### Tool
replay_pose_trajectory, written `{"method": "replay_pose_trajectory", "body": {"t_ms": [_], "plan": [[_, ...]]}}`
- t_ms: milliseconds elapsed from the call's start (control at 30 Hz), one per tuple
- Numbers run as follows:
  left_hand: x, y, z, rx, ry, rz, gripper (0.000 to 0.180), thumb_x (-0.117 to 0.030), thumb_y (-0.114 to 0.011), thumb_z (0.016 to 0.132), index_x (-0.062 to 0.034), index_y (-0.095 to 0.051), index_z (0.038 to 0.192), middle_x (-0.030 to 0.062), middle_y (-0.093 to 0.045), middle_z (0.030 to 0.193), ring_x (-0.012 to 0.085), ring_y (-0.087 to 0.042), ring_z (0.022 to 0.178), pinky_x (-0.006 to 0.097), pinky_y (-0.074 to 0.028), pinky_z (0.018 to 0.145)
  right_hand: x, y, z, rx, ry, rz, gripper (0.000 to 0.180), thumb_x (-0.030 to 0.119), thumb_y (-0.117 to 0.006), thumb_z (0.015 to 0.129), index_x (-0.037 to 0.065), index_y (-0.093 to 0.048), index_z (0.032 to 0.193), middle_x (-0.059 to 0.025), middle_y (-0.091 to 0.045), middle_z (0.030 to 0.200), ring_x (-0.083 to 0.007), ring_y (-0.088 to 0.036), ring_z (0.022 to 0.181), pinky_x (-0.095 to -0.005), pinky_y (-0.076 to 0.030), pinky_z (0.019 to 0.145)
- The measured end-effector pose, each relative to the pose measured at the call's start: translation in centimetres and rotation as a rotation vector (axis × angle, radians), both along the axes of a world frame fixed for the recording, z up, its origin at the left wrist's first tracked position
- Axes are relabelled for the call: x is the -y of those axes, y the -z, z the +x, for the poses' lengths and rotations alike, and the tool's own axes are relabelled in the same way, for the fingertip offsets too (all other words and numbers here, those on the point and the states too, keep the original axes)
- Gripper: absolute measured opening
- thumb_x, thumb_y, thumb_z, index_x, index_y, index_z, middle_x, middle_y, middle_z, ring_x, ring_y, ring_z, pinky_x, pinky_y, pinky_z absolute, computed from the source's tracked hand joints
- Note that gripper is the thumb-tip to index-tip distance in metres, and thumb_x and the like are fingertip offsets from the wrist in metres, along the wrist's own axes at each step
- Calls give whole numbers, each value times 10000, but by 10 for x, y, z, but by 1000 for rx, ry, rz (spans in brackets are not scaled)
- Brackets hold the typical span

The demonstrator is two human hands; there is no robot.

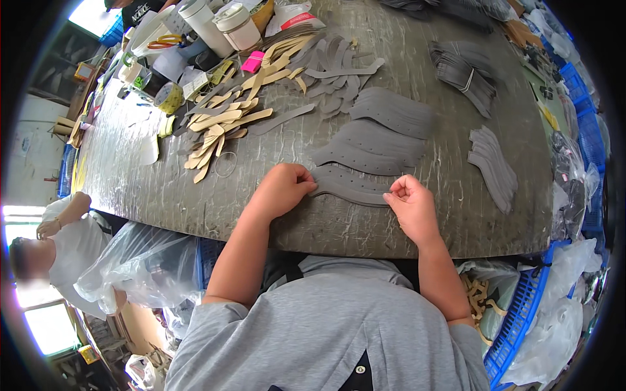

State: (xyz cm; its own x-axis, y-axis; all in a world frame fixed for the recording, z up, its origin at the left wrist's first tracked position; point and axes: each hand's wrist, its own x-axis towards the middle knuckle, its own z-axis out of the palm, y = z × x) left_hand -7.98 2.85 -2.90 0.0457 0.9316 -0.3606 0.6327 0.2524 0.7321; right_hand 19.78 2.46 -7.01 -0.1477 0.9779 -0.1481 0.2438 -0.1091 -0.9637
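Observation:
My left hand [290, 187] pinches the left end of a curved dark grey piece [352, 185] with small punched holes, low over the table. At its other end, the fingertips of my right hand [411, 199] are pressed together on the edge. Just beyond it lie fanned stacks of matching grey pieces with holes [372, 148], overlapping one another. Farther up, narrow grey strips [336, 72] form a loose heap. Tan and grey strips [218, 127] are piled to the left, beside a thin ring-shaped band [226, 164].
Banded grey pieces [466, 75] and another grey stack [492, 166] lie at right on the worn table [274, 228]. White jars [237, 27], yellow tape [169, 98] and a pink item [253, 62] crowd the far left. Blue crates [521, 319] flank the table; another person [68, 241] is at left.

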Motion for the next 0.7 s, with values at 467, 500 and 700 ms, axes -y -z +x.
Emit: {"method": "replay_pose_trajectory", "body": {"t_ms": [467,500,700], "plan": [[0,0,4,-114,48,26,163,-138,-698,792,8,-687,864,121,-651,695,191,-602,645,336,-483,642,2,0,0,73,9,28,136,-15,-706,804,-2,-578,848,-31,-599,724,-69,-539,672,-242,-468,617],[1,1,4,-112,47,37,163,-138,-698,792,8,-687,864,121,-651,698,192,-604,648,336,-483,644,2,0,1,78,3,36,136,-15,-708,802,-3,-579,845,-34,-601,723,-71,-543,673,-243,-470,619],[1,-2,6,-107,44,42,179,-157,-681,799,0,-692,884,190,-673,776,333,-654,742,403,-501,690,4,-2,1,103,6,46,131,-14,-709,796,-11,-584,835,-51,-615,725,-89,-563,677,-252,-478,626]]}}
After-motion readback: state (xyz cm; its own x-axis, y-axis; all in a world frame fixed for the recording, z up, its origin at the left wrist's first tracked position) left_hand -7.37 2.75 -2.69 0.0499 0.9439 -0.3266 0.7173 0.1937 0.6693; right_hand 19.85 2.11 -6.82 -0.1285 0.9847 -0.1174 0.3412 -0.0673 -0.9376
